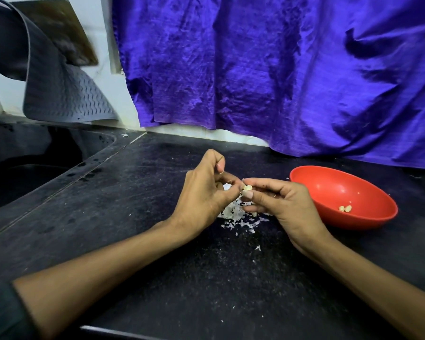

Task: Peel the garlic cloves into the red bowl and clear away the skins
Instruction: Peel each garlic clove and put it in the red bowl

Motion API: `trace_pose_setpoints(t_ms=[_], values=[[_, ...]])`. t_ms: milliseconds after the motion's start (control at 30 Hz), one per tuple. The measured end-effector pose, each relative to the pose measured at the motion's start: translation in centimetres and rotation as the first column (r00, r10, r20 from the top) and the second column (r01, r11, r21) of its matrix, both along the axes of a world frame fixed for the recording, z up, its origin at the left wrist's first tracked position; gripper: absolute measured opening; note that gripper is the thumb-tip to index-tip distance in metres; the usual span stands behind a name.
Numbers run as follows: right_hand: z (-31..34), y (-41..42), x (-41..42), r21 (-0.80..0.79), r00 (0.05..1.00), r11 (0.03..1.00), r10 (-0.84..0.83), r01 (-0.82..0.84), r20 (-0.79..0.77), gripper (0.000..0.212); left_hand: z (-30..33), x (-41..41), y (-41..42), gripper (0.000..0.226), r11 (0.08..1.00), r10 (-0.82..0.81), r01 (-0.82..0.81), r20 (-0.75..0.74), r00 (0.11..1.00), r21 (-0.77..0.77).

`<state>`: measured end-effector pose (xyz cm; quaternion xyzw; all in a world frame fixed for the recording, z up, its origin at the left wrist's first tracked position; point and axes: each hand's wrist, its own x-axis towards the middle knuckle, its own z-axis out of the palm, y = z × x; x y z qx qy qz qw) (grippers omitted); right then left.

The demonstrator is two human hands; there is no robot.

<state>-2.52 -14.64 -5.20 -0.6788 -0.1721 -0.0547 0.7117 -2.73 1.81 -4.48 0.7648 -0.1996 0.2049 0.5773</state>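
Garlic clove pinched by right hand at frame centre; left hand pinches its skin: strip over skins pile, then drop clove into red bowl

A red bowl at right holds pale yellow cloves. White skins lie on the black speckled counter. Purple cloth fills the top, a grey zigzag-patterned mat the upper left.

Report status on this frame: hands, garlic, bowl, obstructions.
Right hand pinches pale garlic clove; left hand picking at it. Round red plastic bowl holds peeled cloves. White skin scraps beneath hands. Nothing obstructing.
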Motion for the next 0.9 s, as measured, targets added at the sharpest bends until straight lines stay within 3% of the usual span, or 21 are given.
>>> trace_pose_setpoints(t_ms=[300,500,700,900], values=[[0.1,0.0,0.0,0.022,0.999,0.999,0.036,-0.036,-0.007,0.025,0.3,0.9,0.6,0.045,0.997,0.039,-0.038,0.021,0.999,-0.062],[0.5,-0.3,0.1,0.063,0.999,0.998,0.032,-0.03,-0.029,0.033,-0.2,1.3,0.8,0.026,0.995,0.095,-0.096,0.047,0.994,0.017],[0.5,-0.3,0.2,0.062,0.998,0.998,0.027,-0.024,-0.051,0.024,-0.1,1.2,0.9,0.009,0.985,0.119,-0.125,0.058,0.991,0.118],[0.5,-0.5,0.3,0.062,0.998,0.998,0.032,-0.029,-0.045,0.022,-0.1,1.1,0.9,0.01,0.989,0.102,-0.108,0.065,0.993,0.1]])
